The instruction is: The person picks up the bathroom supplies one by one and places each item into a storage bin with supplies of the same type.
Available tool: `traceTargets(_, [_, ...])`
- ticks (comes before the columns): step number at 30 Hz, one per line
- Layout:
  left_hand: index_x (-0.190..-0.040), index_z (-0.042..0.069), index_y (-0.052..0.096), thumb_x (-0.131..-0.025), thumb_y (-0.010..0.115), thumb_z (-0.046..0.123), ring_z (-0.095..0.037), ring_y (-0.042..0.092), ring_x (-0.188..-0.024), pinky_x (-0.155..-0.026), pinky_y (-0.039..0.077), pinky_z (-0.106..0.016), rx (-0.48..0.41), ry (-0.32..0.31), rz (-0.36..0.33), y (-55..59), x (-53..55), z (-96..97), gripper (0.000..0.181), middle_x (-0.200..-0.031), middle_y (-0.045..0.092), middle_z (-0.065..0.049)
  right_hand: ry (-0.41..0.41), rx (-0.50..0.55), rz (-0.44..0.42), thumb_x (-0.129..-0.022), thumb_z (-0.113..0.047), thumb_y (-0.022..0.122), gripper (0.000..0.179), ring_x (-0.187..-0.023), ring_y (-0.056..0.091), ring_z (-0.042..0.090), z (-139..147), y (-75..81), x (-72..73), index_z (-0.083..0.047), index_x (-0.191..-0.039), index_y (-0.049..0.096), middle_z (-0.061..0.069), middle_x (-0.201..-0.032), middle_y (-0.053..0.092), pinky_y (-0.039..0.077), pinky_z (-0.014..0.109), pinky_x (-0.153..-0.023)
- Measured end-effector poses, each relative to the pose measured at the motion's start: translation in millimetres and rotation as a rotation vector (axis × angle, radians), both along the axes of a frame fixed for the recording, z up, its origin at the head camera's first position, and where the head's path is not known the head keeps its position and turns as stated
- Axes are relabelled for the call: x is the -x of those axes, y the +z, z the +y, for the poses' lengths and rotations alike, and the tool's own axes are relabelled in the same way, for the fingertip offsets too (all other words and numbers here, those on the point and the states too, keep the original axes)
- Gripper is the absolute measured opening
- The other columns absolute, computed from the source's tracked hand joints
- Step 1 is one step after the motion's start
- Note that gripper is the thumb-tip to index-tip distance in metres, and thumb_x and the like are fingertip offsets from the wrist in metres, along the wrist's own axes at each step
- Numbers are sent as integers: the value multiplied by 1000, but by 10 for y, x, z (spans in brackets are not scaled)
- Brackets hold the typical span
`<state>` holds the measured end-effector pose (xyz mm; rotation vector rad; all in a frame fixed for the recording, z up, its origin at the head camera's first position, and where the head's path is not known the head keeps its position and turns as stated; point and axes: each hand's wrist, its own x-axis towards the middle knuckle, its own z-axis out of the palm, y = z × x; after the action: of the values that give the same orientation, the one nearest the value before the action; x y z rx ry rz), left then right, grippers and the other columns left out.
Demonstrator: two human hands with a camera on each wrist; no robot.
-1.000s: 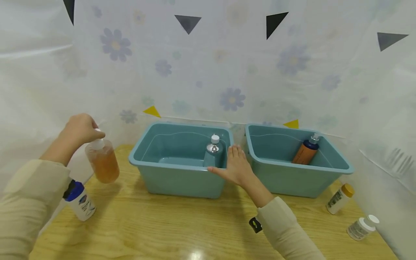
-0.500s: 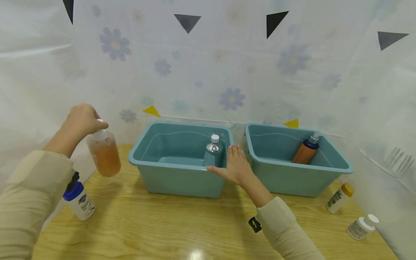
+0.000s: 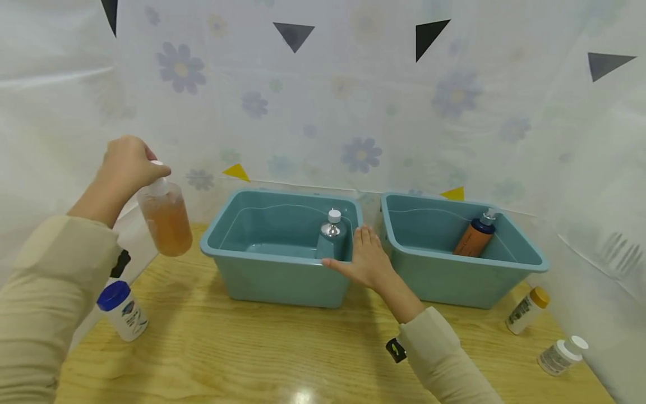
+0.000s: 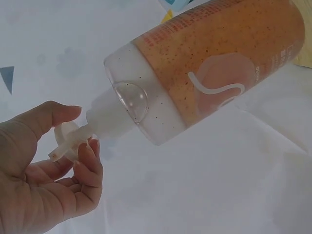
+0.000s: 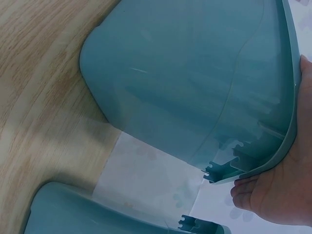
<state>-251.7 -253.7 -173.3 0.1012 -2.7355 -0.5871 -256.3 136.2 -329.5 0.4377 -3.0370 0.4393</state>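
While the right hand [image 3: 370, 261] lies against the right end of the left teal tub's rim, fingers extended and grasping nothing, we note the left hand [image 3: 126, 165] pinching the pump head [image 4: 73, 140] of an amber pump bottle [image 3: 169, 224] between thumb and fingers. The bottle hangs to the left of the left teal tub [image 3: 282, 283], apart from it and seemingly clear of the wooden table [image 3: 242, 348]; a blue-capped white bottle [image 3: 126, 320] sits nearer us. We judge the step in hand to be a carry, with the tub steadied — the silver-shouldered bottle [image 3: 331, 229] already inside hints at the same placing. The next move, in our reading, calls for bringing the base above the tub's left rim, then across and down. Orientation: pump end up, base down. In the head view the long axis is steep but tilted, running from pump at upper left to base at lower right, so the base leans tubward. In the left wrist view the spout points back toward the palm.
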Motion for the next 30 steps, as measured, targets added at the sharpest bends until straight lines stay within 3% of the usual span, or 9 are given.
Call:
traceTargets(8, [-69, -9, 60, -82, 61, 17, -27, 47, -61, -55, 38, -35, -3, 13, 49, 146, -10, 50, 29, -52, 50, -5, 6, 14, -7, -82, -66, 50, 104, -142, 5, 41, -17, -9, -2, 9, -145, 14, 28, -152, 8, 14, 52, -115])
traceTargets(15, [-62, -6, 60, -81, 60, 16, -20, 42, -55, -49, 34, -30, 2, -3, 55, 316, -7, 125, 30, -48, 47, 0, 4, 9, -11, -82, -67, 49, 105, -142, 6, 41, -21, -4, 3, 8, -145, 13, 27, -153, 7, 15, 51, -115])
traceTargets(25, [-86, -13, 63, -81, 57, 17, -28, 49, -68, -49, 37, -28, -17, -8, 79, 398, 3, 282, 31, -65, 56, -12, 3, 18, -12, -82, -67, 50, 106, -142, 6, 41, -38, 1, 4, 8, -145, 13, 27, -153, 7, 16, 52, -114])
traceTargets(30, [-94, -14, 62, -83, 58, 17, -31, 51, -73, -53, 42, -30, -24, -44, 47, 373, 15, 400, 32, -82, 60, -22, 1, 20, -14, -81, -69, 49, 107, -142, 5, 42, -27, -18, 3, 9, -145, 13, 27, -153, 7, 16, 53, -114])
